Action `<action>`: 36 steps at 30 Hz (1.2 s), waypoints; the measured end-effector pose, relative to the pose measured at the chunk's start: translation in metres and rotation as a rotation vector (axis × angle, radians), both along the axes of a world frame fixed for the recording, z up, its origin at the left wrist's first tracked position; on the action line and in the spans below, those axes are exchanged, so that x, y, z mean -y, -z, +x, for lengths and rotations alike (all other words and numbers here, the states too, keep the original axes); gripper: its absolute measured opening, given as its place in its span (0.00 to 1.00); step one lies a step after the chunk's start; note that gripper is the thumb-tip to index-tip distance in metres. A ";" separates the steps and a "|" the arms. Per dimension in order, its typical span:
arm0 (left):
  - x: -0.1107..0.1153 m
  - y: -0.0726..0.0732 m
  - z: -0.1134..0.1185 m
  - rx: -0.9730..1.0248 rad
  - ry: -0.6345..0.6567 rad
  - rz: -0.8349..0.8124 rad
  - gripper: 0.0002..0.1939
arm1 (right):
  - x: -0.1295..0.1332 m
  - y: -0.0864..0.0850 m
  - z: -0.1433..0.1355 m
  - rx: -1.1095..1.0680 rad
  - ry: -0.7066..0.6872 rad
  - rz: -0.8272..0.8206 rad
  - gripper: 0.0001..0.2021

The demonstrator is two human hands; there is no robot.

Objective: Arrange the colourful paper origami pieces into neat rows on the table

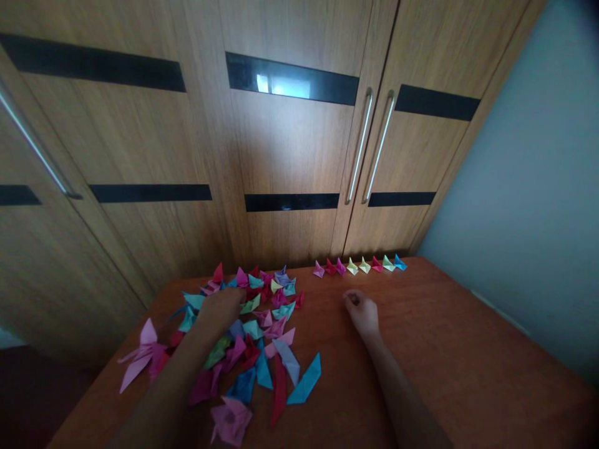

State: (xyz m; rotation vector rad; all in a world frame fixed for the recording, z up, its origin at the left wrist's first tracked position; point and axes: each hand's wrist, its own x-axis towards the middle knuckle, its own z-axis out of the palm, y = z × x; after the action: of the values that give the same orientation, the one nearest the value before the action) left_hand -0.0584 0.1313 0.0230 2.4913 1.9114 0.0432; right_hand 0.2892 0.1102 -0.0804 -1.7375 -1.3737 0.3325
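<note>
Left hand (223, 305) reaches into the heap of origami pieces (277, 328) on the left part of the table (435, 349). Its fingertips are obscured – cannot tell whether the grip is grasping a piece.

Right hand (365, 316) sits right of the heap, apart from it, fingers curled in toward the thumb; contents of this grip, if any, cannot be told.

Row of eight small origami figures (352, 267) along the table's far edge, beyond the right hand. Left to right: pink, red, magenta, two pale yellow, red, pale green, blue.

Heap's near side: blue paper parallelogram (305, 380), red folded strip (278, 391) and pink origami rosette (231, 421). Large pink pointed figure (141, 355) at the heap's left – wooden wardrobe (290, 149) behind the table.
</note>
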 end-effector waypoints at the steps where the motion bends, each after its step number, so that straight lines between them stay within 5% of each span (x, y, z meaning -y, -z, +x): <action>1: 0.000 0.001 0.000 0.002 -0.008 0.009 0.07 | 0.000 0.000 0.000 0.000 0.000 0.001 0.10; 13: 0.017 -0.020 0.005 0.181 0.020 0.197 0.13 | 0.004 -0.001 -0.004 -0.023 -0.007 0.006 0.11; 18: 0.031 -0.012 0.011 0.435 0.094 0.351 0.11 | 0.009 -0.007 -0.015 -0.111 -0.070 0.027 0.11; 21: 0.045 -0.008 0.017 0.507 0.139 0.393 0.09 | 0.016 -0.019 -0.027 -0.292 -0.184 0.050 0.13; 25: 0.067 -0.008 0.030 0.530 0.243 0.367 0.09 | 0.036 -0.042 -0.058 -0.561 -0.505 0.030 0.18; 29: 0.082 -0.007 0.042 0.530 0.356 0.288 0.10 | 0.056 -0.058 -0.092 -0.552 -0.777 -0.021 0.15; 36: 0.090 0.008 0.038 0.544 0.382 0.247 0.12 | 0.064 -0.054 -0.105 -0.245 -0.715 0.036 0.10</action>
State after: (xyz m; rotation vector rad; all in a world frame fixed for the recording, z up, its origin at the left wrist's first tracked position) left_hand -0.0207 0.0414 0.0153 2.5711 1.2663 0.8967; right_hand 0.1843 0.0463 -0.0260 -1.0763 -1.7589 0.8708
